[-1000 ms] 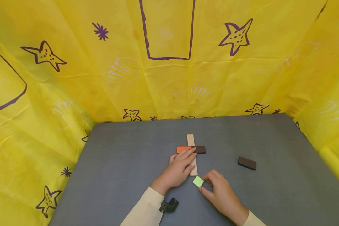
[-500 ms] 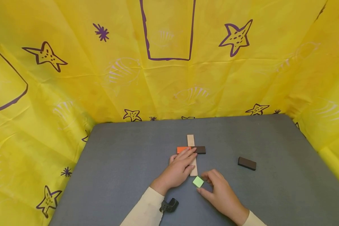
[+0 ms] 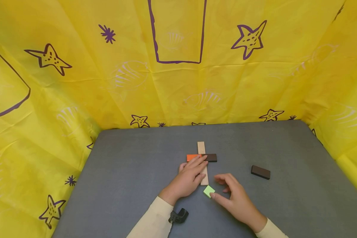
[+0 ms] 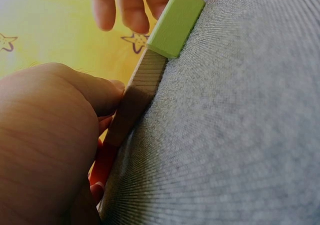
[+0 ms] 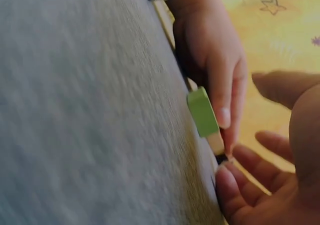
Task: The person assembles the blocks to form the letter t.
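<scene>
My left hand (image 3: 186,181) lies across a cross-shaped layout of blocks, fingers extended over an orange block (image 3: 193,156) and a dark brown block (image 3: 212,157). Its thumb touches a pale wooden block (image 3: 205,180). Another stretch of pale wood (image 3: 201,147) shows beyond; whether both are one piece is hidden. A lime-green block (image 3: 208,191) sits cornerwise at the near end. In the left wrist view the green block (image 4: 177,24) meets the end of the wooden block (image 4: 132,102). My right hand (image 3: 236,200) hovers just right of it, thumb and fingers spread, holding nothing.
A second dark brown block (image 3: 260,172) lies apart on the grey table (image 3: 131,172), to the right. A black device (image 3: 178,216) is at the left wrist. Yellow patterned cloth (image 3: 172,89) surrounds the table's back and sides.
My right hand has let go of the green block; its fingers have spread and drawn back to the right. The left hand and the blocks have stayed in place.
</scene>
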`<state>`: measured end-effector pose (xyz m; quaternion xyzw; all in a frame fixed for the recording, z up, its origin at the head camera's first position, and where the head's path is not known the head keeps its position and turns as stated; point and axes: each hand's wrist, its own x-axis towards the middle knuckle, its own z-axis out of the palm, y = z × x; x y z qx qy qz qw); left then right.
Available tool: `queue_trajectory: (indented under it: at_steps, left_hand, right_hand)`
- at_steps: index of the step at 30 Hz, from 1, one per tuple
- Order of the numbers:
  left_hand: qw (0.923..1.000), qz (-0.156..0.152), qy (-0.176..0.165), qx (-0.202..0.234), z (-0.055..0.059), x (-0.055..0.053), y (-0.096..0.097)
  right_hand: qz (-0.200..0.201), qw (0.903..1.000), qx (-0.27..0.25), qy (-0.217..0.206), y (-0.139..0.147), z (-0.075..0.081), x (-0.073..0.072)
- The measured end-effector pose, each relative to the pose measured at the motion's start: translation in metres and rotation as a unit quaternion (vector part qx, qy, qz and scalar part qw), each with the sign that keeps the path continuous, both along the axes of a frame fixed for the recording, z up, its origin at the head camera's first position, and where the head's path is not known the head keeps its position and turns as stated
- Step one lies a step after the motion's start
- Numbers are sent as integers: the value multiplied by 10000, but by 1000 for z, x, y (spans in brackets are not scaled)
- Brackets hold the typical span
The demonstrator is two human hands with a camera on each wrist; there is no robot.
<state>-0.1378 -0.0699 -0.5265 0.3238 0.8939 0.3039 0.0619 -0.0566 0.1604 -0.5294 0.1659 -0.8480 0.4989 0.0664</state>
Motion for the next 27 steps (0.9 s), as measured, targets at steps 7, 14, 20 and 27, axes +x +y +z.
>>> queue_trajectory:
  at_steps: [7, 14, 20, 27]
  left_hand:
    - [10000, 2, 5, -2, -1, -1, 0]
    - [10000, 11, 29, -34, -2, -1, 0]
    - [10000, -15, 26, -37, -2, -1, 0]
    - [10000, -31, 44, -42, -1, 0, 0]
  right_hand:
    - [483, 9946, -876, -271, 12, 3, -4]
    - [1047, 9739, -1920, -614, 24, 10, -9]
    - [1528, 9536, -2492, -727, 35, 14, -13]
    - [1295, 9559, -2527, -745, 46, 15, -15]
